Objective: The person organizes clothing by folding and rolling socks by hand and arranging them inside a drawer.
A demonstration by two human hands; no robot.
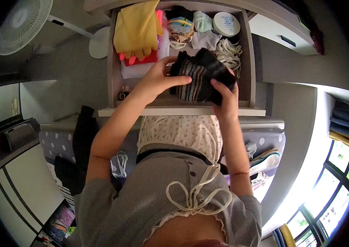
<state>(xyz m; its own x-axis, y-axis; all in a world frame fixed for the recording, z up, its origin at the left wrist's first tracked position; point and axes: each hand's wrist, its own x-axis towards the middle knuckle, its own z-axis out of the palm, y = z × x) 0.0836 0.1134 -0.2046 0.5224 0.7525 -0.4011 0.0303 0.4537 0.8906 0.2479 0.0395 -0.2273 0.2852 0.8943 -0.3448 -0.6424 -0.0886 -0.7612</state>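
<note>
Above the front part of an open drawer (248,61), both hands hold a dark, fuzzy knitted bundle (191,82). Its left piece has grey, brown and orange stripes, while the right part is mostly black. Whether these are gloves, socks or something else I cannot tell. My left hand (160,80) grips the striped side, thumb on top and fingers partly hidden behind. On the black side, my right hand (226,96) presses its thumb against the fabric. Yellow rubber gloves (137,31) lie in the drawer's back left, close to my left hand.
In the drawer are rolled cloths (180,31), a round white container (226,24) and a coil of white cord (229,53). A white fan (22,24) stands at left. Behind the drawer front, a grey dotted surface (55,142) carries dark clothing (84,131). Windows (326,185) are at right.
</note>
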